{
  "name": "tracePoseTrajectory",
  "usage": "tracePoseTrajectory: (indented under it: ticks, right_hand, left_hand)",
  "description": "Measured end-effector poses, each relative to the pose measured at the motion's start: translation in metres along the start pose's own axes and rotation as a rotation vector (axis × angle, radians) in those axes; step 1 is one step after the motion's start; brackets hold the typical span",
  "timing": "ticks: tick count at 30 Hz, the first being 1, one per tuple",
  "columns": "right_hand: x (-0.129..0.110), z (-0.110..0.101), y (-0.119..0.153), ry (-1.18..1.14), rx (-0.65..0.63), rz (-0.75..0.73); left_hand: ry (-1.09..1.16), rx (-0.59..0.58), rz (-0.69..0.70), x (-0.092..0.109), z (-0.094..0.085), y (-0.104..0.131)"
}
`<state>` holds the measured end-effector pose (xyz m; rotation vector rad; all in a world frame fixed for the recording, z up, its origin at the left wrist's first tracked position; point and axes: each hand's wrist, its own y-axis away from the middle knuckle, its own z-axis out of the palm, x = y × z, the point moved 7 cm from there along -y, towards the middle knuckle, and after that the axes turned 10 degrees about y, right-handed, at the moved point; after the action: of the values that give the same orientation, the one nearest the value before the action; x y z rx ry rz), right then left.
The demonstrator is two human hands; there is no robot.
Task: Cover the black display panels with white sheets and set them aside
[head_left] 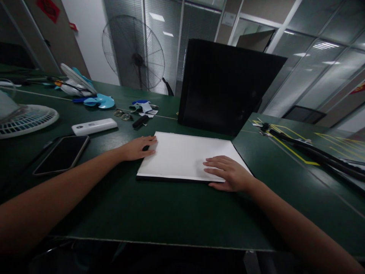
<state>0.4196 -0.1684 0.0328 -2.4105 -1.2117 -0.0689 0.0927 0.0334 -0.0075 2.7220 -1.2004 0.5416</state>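
A flat white panel [182,156] with a thin black edge lies on the green table in front of me. At its left edge rests my left hand [139,147], fingers stretched out and the tips on the border. My right hand [229,173] lies over the panel's front right part with its fingers spread on the white surface and the thumb by the front edge. Just behind the panel stands a large black panel [225,87], tilted; whether the two are joined I cannot tell.
A phone [62,154], a white oblong device [94,126], glasses [123,114] and a white fan [28,120] lie on the left of the green table [171,217]. Black cables [308,148] and yellow tape [293,150] are at right. A large standing fan [137,60] is beyond.
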Motion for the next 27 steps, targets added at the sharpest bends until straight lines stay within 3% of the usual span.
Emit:
tracePoseTrajectory:
  ticks: [5,10,19,27]
  right_hand:
    - [-0.031,-0.016,0.000,0.245,0.149,-0.246]
    - [-0.039,-0.027,0.003,0.376,0.204,-0.326]
    - [-0.035,-0.049,0.005,0.464,0.265,-0.273]
    - [-0.026,-0.064,0.008,0.521,0.309,-0.216]
  left_hand:
    - [0.018,-0.002,0.001,-0.002,0.000,0.000]
    - [0.086,0.041,0.008,-0.011,-0.003,0.000]
    - [0.131,0.087,0.050,-0.020,-0.007,0.000]
    - [0.118,0.156,0.240,-0.009,-0.005,0.002]
